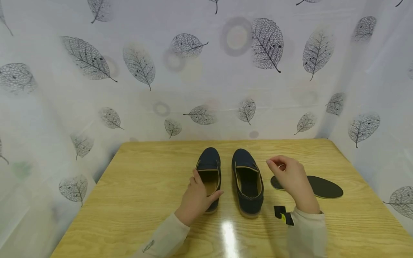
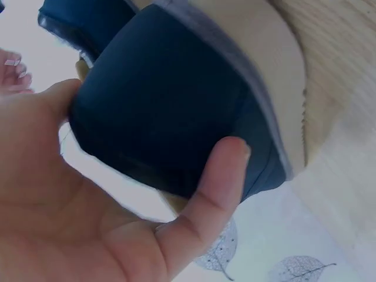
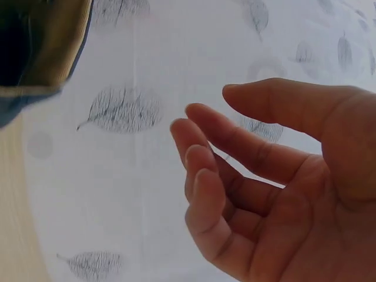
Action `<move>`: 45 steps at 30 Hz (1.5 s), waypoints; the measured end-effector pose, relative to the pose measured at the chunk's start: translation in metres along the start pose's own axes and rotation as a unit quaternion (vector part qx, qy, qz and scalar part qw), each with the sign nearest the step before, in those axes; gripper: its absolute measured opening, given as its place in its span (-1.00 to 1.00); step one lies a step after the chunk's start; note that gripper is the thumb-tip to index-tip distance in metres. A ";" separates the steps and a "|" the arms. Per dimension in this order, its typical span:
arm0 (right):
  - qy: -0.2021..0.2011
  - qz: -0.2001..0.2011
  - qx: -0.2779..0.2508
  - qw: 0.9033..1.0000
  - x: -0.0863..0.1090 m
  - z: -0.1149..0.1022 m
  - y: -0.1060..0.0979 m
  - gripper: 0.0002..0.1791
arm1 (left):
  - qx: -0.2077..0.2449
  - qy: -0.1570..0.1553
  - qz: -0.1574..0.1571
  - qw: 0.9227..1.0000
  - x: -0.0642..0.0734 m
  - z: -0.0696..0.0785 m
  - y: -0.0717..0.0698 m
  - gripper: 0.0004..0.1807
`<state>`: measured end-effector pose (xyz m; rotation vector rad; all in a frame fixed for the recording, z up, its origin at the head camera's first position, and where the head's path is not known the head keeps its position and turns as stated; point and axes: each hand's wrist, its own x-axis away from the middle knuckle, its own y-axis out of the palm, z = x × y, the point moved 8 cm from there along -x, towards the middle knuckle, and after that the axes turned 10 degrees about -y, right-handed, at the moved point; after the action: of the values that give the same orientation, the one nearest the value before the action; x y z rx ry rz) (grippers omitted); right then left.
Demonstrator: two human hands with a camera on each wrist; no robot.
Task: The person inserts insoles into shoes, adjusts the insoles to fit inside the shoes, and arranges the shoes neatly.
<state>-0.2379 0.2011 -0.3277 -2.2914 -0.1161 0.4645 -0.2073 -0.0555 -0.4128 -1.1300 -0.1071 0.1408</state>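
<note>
Two dark navy loafers stand side by side on the table, toes pointing away. My left hand (image 1: 195, 199) holds the left loafer (image 1: 209, 159) at its rear, fingers on its left side and thumb across near the heel. The left wrist view shows the heel (image 2: 153, 100) between thumb and finger. Inside this loafer the lining is tan; inside the right loafer (image 1: 245, 157) it looks dark. My right hand (image 1: 292, 177) hovers to the right of the right loafer, fingers loosely bent and holding nothing. Beneath and behind it lies a dark insole (image 1: 326, 187), partly hidden by the hand.
A small black piece with a yellow mark (image 1: 280, 212) lies beside my right sleeve. The wooden table (image 1: 138, 186) ends at a pale leaf-patterned curtain (image 1: 219, 79), which also hangs along both sides.
</note>
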 end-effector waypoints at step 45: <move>0.049 -0.207 0.054 0.976 0.005 0.141 0.058 -0.25 | 0.042 0.043 0.036 0.998 -0.001 -0.011 -0.057 -0.37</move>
<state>-0.2880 0.2587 -0.4600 -2.1037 -0.4952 0.1379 -0.2032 -0.0896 -0.3663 -1.0550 0.0163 0.1588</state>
